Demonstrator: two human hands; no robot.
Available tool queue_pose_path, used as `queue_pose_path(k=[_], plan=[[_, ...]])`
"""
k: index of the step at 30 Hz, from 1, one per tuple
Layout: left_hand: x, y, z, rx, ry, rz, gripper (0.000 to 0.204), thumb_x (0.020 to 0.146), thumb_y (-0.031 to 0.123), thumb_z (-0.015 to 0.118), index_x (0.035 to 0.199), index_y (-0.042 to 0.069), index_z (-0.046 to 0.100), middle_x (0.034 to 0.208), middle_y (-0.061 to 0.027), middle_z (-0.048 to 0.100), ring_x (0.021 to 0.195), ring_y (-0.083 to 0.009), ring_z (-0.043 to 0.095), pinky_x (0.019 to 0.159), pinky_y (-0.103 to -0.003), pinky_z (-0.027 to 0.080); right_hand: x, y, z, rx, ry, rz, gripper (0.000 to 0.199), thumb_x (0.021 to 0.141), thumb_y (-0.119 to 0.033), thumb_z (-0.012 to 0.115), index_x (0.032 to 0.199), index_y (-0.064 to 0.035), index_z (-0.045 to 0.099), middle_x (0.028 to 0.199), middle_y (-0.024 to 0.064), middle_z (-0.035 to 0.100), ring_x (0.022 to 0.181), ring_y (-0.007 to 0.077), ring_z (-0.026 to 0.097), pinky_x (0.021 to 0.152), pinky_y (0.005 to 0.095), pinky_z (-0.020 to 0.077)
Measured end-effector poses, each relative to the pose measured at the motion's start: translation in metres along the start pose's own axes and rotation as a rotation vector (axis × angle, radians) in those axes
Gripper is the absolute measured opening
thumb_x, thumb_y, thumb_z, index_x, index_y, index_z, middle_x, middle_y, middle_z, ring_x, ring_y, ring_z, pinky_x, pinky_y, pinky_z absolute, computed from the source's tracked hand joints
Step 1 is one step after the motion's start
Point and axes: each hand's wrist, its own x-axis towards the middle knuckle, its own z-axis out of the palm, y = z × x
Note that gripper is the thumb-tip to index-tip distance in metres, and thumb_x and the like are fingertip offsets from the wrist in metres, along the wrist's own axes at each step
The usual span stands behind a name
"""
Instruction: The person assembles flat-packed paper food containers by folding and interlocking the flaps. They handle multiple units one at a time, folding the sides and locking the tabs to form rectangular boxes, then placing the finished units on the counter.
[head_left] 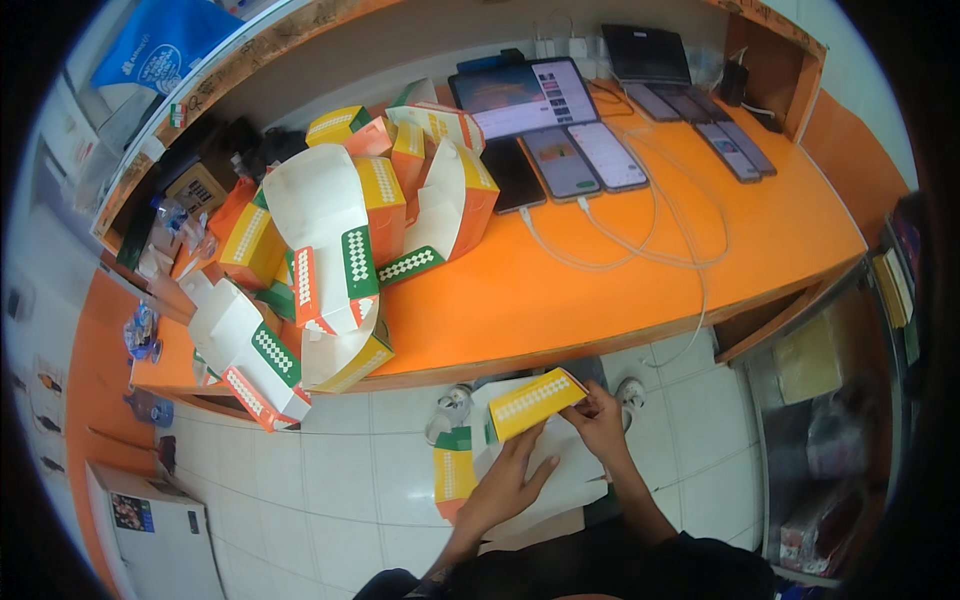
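Note:
In front of my body is a folding food carton with a yellow, white-patterned side panel (537, 405) turned up. My right hand (600, 425) grips the carton's right end, fingers and thumb pinched at its edge. Along its lower edge lies my left hand (507, 488), fingers stretched out and thumb apart, the fingertips touching the carton. White cardboard spreads beneath both hands, and a yellow and green carton flap (455, 472) sticks out at its left. How these pieces join is hidden by my hands.
A heap of folded cartons (345, 235) covers the left of the orange desk (480, 300), some overhanging its front edge. Several phones (562, 163), a laptop (645, 55), a tablet (525, 95) and white cables (610, 262) lie at the back and right. A small white cabinet (165, 540) stands lower left.

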Motion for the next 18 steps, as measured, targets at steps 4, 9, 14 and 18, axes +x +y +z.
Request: queue_pose_path(k=[4,9,14,18], plan=[[-0.003,0.02,-0.031,0.029,-0.157,0.134,0.038,0.084,0.017,0.066,0.12,0.008,0.055,0.119,-0.0095,0.055,0.109,-0.0249,0.055,0.093,-0.037,0.045,0.008,0.023,-0.031,0.071,0.151,-0.051,0.025,0.072,-0.002,0.065,0.097,-0.0013,0.061,0.081,0.0064,0.064,0.07,0.0082,0.058,0.06,0.0238,0.0468],[0.0,0.01,-0.017,0.038,-0.012,-0.15,0.054,0.084,0.027,0.067,0.13,0.01,0.044,0.125,-0.014,0.052,0.105,-0.0267,0.053,0.086,-0.035,0.046,0.0,0.04,-0.061,0.302,0.098,0.095,0.03,0.073,0.002,0.059,0.102,0.0027,0.06,0.086,0.004,0.064,0.073,0.0107,0.06,0.064,0.0235,0.0478],[0.004,-0.025,0.038,-0.078,0.035,-0.28,0.07,0.086,0.034,0.064,0.137,0.003,0.028,0.122,-0.0214,0.05,0.112,-0.0294,0.049,0.093,-0.036,0.04,-0.01,0.06,-0.057,0.37,0.042,0.02,0.019,0.074,0.002,0.059,0.093,0.0027,0.059,0.08,0.0015,0.06,0.07,0.009,0.057,0.065,0.0223,0.0461],[-0.002,-0.049,0.043,-0.151,0.136,-0.373,0.062,0.086,0.031,0.065,0.133,0.007,0.034,0.118,-0.0233,0.054,0.105,-0.0328,0.055,0.091,-0.036,0.043,-0.017,0.056,-0.064,0.348,-0.053,0.057,0.034,0.078,0.0,0.062,0.112,0.0007,0.055,0.092,0.0047,0.062,0.079,0.0105,0.059,0.072,0.022,0.0463]])
